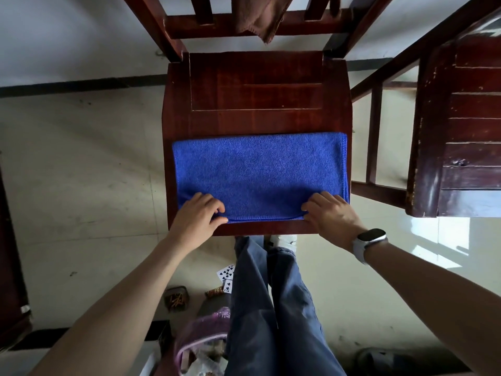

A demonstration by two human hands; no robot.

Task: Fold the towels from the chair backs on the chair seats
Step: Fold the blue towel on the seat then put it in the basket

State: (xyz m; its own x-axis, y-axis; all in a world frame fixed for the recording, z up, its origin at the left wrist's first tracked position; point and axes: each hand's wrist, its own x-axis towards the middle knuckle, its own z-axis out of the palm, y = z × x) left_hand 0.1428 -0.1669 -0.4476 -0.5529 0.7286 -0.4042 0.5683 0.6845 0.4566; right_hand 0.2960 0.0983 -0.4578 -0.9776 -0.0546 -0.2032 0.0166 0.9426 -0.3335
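Note:
A blue towel (257, 172) lies flat as a wide rectangle on the front half of a dark red wooden chair seat (254, 90). My left hand (199, 217) pinches the towel's near left corner with curled fingers and thumb. My right hand (329, 213), with a watch on its wrist, grips the near right corner the same way. A brown towel (260, 19) hangs over the chair back at the top of the view.
A second dark wooden chair or piece of furniture (455, 126) stands close on the right. Playing cards (226, 276), a purple bag (200, 337) and small clutter lie on the pale tiled floor beside my legs.

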